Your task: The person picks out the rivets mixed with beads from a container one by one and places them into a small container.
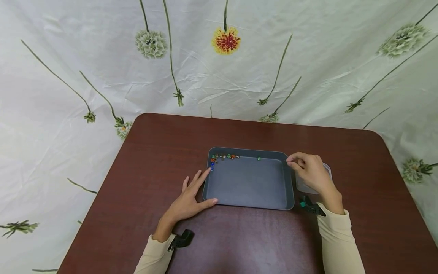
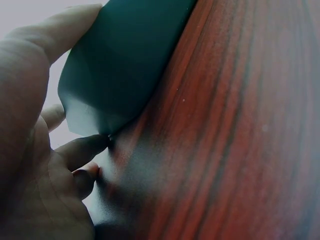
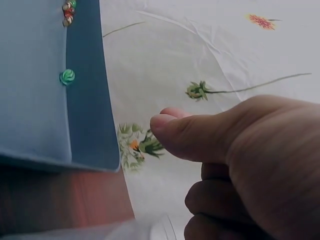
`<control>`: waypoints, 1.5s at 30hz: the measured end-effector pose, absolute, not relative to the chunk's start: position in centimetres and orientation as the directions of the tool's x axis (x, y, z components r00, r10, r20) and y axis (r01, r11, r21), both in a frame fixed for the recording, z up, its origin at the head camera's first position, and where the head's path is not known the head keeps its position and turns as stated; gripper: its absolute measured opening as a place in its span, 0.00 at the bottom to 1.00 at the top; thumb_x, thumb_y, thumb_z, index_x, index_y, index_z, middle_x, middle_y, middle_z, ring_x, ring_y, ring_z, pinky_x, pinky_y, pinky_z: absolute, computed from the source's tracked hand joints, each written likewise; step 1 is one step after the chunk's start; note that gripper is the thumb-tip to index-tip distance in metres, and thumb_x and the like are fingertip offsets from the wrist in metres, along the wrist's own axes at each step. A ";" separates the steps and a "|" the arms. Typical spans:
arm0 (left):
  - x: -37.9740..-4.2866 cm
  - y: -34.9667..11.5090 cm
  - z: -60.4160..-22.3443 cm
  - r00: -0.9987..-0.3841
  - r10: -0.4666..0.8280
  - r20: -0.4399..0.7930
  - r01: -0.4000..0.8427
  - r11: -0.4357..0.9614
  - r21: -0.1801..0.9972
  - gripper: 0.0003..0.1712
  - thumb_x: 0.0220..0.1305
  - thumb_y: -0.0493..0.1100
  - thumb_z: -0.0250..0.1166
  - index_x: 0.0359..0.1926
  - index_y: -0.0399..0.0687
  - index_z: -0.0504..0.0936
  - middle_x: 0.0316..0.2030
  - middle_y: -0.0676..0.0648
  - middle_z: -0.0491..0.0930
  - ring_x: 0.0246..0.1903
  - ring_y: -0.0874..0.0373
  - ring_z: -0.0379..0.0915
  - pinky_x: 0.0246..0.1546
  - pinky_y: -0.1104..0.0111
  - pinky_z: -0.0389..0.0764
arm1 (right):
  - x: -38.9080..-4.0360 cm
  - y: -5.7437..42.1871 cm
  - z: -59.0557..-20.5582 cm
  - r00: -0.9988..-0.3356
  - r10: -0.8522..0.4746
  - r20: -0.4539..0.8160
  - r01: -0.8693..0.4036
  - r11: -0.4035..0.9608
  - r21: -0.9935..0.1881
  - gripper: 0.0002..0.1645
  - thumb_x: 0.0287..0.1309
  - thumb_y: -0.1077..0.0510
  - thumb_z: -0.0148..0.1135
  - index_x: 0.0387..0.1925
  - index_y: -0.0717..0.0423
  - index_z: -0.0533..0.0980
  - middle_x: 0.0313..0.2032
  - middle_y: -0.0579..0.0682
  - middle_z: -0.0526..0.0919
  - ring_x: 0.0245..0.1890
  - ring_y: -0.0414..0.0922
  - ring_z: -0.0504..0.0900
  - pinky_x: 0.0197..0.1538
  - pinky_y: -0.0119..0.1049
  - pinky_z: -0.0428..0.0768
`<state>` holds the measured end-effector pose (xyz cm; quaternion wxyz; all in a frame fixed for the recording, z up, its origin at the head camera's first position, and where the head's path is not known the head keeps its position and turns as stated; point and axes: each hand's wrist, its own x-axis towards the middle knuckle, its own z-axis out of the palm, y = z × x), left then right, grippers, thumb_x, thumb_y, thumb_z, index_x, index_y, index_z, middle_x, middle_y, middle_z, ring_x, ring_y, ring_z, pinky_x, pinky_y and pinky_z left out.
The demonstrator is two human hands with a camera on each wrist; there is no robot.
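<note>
A shallow grey-blue tray [image 1: 249,186] lies on the table. My left hand [image 1: 188,203] rests at its left side with fingers spread, the index fingertip by the left rim and the thumb at the front-left corner. Several small colourful beads [image 1: 228,156] line the far-left corner, with blue beads [image 1: 212,164] near the left index fingertip. A green swirled bead [image 3: 67,76] sits alone along the far side. My right hand [image 1: 309,171] hovers beside the tray's far-right corner. Its thumb and index tips come together and the other fingers curl; nothing shows between them.
A clear plastic container [image 1: 304,187] stands right of the tray, partly under the right hand. Brown wooden table surface [image 1: 171,144] surrounds both. A white flower-print cloth [image 1: 205,76] hangs behind the table. Each wrist wears a black camera mount [image 1: 183,238].
</note>
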<state>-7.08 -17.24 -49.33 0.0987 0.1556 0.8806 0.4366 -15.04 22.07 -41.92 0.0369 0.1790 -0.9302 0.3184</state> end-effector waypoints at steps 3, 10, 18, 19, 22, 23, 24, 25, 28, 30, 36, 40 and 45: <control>-7.1 -17.2 -49.3 -0.932 0.360 -0.036 0.190 0.572 0.798 0.55 0.62 0.60 0.70 0.81 0.60 0.47 0.79 0.49 0.50 0.80 0.48 0.35 0.73 0.41 0.25 | -14.7 22.5 -41.9 -0.940 -0.294 0.171 -0.337 0.742 -0.579 0.05 0.64 0.62 0.66 0.39 0.60 0.84 0.13 0.40 0.56 0.13 0.33 0.53 0.20 0.30 0.57; -7.0 -17.2 -49.3 -0.932 0.361 -0.034 0.192 0.571 0.798 0.55 0.62 0.60 0.70 0.81 0.60 0.47 0.79 0.49 0.50 0.80 0.47 0.35 0.73 0.41 0.25 | -14.3 23.8 -42.0 -0.943 -0.261 0.205 -0.332 0.753 -0.568 0.03 0.63 0.63 0.67 0.37 0.59 0.84 0.13 0.40 0.56 0.13 0.32 0.52 0.20 0.31 0.59; -7.0 -17.2 -49.1 -0.934 0.356 -0.036 0.187 0.571 0.799 0.55 0.62 0.60 0.70 0.81 0.61 0.47 0.79 0.48 0.51 0.80 0.47 0.35 0.73 0.41 0.25 | -13.8 25.0 -42.3 -0.945 -0.242 0.221 -0.326 0.766 -0.554 0.03 0.63 0.63 0.67 0.37 0.59 0.84 0.14 0.40 0.56 0.13 0.33 0.51 0.19 0.31 0.57; -7.0 -17.2 -49.1 -0.934 0.356 -0.037 0.186 0.570 0.800 0.55 0.62 0.60 0.70 0.81 0.62 0.47 0.79 0.49 0.51 0.80 0.47 0.35 0.73 0.41 0.25 | -13.7 25.1 -42.3 -0.945 -0.236 0.224 -0.323 0.768 -0.553 0.03 0.63 0.63 0.68 0.37 0.58 0.84 0.14 0.40 0.56 0.14 0.33 0.51 0.19 0.31 0.56; -7.0 -17.2 -49.1 -0.934 0.355 -0.038 0.184 0.570 0.801 0.55 0.62 0.60 0.70 0.81 0.62 0.47 0.79 0.49 0.50 0.80 0.47 0.35 0.73 0.41 0.25 | -13.5 25.4 -42.2 -0.947 -0.220 0.234 -0.316 0.775 -0.548 0.03 0.61 0.63 0.69 0.37 0.58 0.85 0.15 0.40 0.56 0.14 0.33 0.51 0.19 0.31 0.56; -7.0 -17.2 -49.2 -0.934 0.355 -0.038 0.184 0.570 0.801 0.55 0.62 0.60 0.70 0.81 0.62 0.47 0.79 0.49 0.50 0.80 0.47 0.35 0.73 0.41 0.25 | -13.4 25.5 -42.2 -0.948 -0.217 0.235 -0.313 0.775 -0.549 0.03 0.61 0.63 0.69 0.37 0.58 0.85 0.15 0.41 0.56 0.14 0.33 0.51 0.19 0.31 0.56; -7.0 -17.2 -49.2 -0.934 0.356 -0.036 0.185 0.569 0.801 0.55 0.62 0.60 0.70 0.81 0.62 0.47 0.79 0.49 0.50 0.80 0.47 0.35 0.73 0.40 0.25 | -13.4 25.6 -42.2 -0.948 -0.215 0.236 -0.313 0.774 -0.551 0.03 0.61 0.63 0.69 0.37 0.58 0.85 0.15 0.41 0.56 0.15 0.33 0.51 0.19 0.32 0.55; -7.0 -17.2 -49.2 -0.934 0.355 -0.037 0.185 0.569 0.801 0.55 0.62 0.60 0.70 0.81 0.62 0.47 0.79 0.49 0.50 0.80 0.47 0.35 0.73 0.41 0.25 | -13.4 25.7 -42.2 -0.949 -0.213 0.235 -0.310 0.774 -0.552 0.03 0.61 0.63 0.69 0.37 0.58 0.85 0.15 0.41 0.56 0.15 0.33 0.51 0.19 0.32 0.55; -7.0 -17.2 -49.2 -0.934 0.356 -0.033 0.189 0.570 0.800 0.55 0.62 0.60 0.70 0.81 0.61 0.47 0.79 0.49 0.51 0.80 0.47 0.35 0.73 0.40 0.25 | -13.2 25.9 -42.3 -0.949 -0.210 0.234 -0.307 0.777 -0.549 0.04 0.61 0.63 0.69 0.37 0.59 0.85 0.15 0.41 0.57 0.15 0.32 0.51 0.19 0.31 0.55; -7.0 -17.2 -49.2 -0.934 0.357 -0.032 0.190 0.569 0.800 0.55 0.62 0.60 0.70 0.81 0.61 0.47 0.79 0.48 0.51 0.80 0.47 0.35 0.73 0.40 0.25 | -13.2 26.0 -42.4 -0.948 -0.211 0.238 -0.310 0.780 -0.543 0.04 0.61 0.63 0.69 0.37 0.60 0.85 0.15 0.40 0.57 0.15 0.32 0.51 0.20 0.31 0.55; -6.9 -17.1 -49.0 -0.933 0.358 -0.033 0.190 0.569 0.800 0.55 0.62 0.60 0.70 0.81 0.62 0.46 0.79 0.48 0.51 0.80 0.47 0.35 0.73 0.41 0.25 | -13.0 26.4 -42.6 -0.950 -0.211 0.229 -0.304 0.785 -0.539 0.03 0.60 0.65 0.69 0.37 0.61 0.84 0.16 0.40 0.57 0.15 0.32 0.52 0.19 0.31 0.56; -6.9 -17.1 -49.0 -0.932 0.360 -0.034 0.190 0.567 0.801 0.55 0.62 0.60 0.70 0.81 0.61 0.46 0.79 0.48 0.50 0.80 0.47 0.35 0.73 0.41 0.25 | -13.0 26.6 -42.5 -0.954 -0.211 0.213 -0.295 0.784 -0.546 0.03 0.62 0.64 0.68 0.38 0.61 0.84 0.15 0.41 0.57 0.14 0.32 0.51 0.19 0.31 0.56; -6.9 -17.1 -49.0 -0.932 0.360 -0.036 0.190 0.572 0.798 0.55 0.62 0.60 0.70 0.81 0.61 0.46 0.79 0.49 0.50 0.80 0.47 0.35 0.73 0.41 0.25 | -12.9 26.7 -42.5 -0.957 -0.209 0.202 -0.287 0.785 -0.549 0.04 0.63 0.63 0.67 0.38 0.60 0.84 0.15 0.41 0.58 0.14 0.32 0.51 0.19 0.31 0.56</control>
